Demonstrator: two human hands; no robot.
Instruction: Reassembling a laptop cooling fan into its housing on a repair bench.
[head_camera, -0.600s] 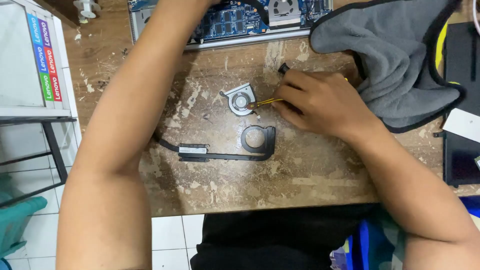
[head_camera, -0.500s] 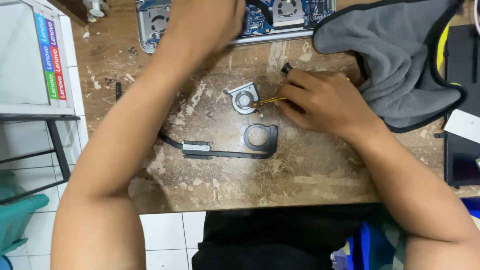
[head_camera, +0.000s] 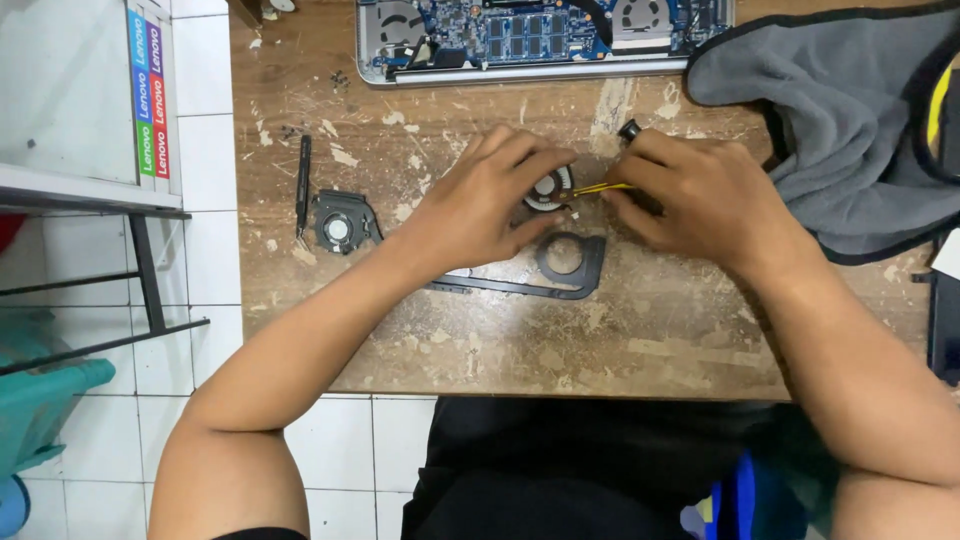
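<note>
Head view. Both forearms reach in from below and meet at mid-bench. Left hand (head_camera: 490, 205) lies palm down, fingers curled, tips pressing on a small laptop fan (head_camera: 551, 189), mostly hidden under them. Right hand (head_camera: 690, 200) is closed in a pinch on a thin yellow-shafted tool (head_camera: 600, 188), tip pointing at the fan. Black heat-pipe bracket (head_camera: 560, 270) lies just below both hands. Second fan (head_camera: 338, 222) and black tweezers (head_camera: 303, 185) sit well left on the wooden bench (head_camera: 600, 340). Opened laptop (head_camera: 540, 35) at the top edge; grey cloth (head_camera: 840, 130) to the right.
</note>
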